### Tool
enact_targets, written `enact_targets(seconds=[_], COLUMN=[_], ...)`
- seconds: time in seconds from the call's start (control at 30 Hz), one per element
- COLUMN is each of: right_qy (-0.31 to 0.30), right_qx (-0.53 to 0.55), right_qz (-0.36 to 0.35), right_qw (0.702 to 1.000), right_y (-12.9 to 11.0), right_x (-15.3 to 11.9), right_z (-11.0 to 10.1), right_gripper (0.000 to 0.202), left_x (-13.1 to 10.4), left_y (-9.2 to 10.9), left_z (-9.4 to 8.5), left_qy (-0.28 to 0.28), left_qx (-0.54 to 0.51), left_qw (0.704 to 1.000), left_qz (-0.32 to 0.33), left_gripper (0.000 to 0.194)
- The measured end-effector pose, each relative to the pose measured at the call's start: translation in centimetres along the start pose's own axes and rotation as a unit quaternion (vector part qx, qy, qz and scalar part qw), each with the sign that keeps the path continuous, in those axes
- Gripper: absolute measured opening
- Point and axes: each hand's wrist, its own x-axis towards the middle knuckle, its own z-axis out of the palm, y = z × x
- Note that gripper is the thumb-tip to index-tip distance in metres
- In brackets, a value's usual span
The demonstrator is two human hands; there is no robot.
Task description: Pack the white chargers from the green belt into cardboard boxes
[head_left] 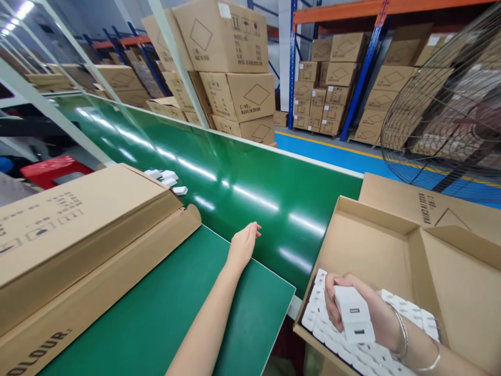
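Right now, from my head camera, my right hand point(364, 313) is closed around two white USB chargers point(353, 315), stacked one on the other with their ports facing me. It sits just above the rows of chargers point(319, 308) packed in the near corner of the open carton point(371, 245) on my right. Two bangles ring that wrist.

My left hand point(243, 244) holds nothing; its fingers are loosely extended and it rests at the far edge of the green table point(168, 308), just beside the glossy green conveyor belt point(242, 183). Further up the belt, a few small white pieces point(166, 178) lie near a long flat cardboard box point(78, 230) at my left.

To do this well, I judge I should keep the pair squared in my grip so neither slips, lift straight up to avoid disturbing the packed rows, and keep my empty hand ready near the belt.
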Motion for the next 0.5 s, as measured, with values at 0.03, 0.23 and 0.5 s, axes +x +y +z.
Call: enact_targets(seconds=[0.03,0.23,0.5], right_qy=[0.000,-0.007,-0.002], right_qx=[0.005,0.027,0.036], right_qz=[-0.001,-0.022,-0.020], right_qw=[1.000,0.999,0.999], right_y=[0.22,0.50,0.56], right_x=[-0.07,-0.04,-0.04], right_z=[-0.02,-0.38,-0.84], right_gripper=[0.027,0.026,0.024], left_x=[-0.07,-0.08,-0.02], left_y=[0.01,-0.24,-0.48], left_z=[-0.01,0.01,0.07], left_qy=[-0.001,-0.002,-0.001], left_qx=[0.007,0.025,0.027], left_qw=[1.000,1.000,1.000], left_qz=[0.002,0.000,0.002], left_gripper=[0.046,0.046,0.048])
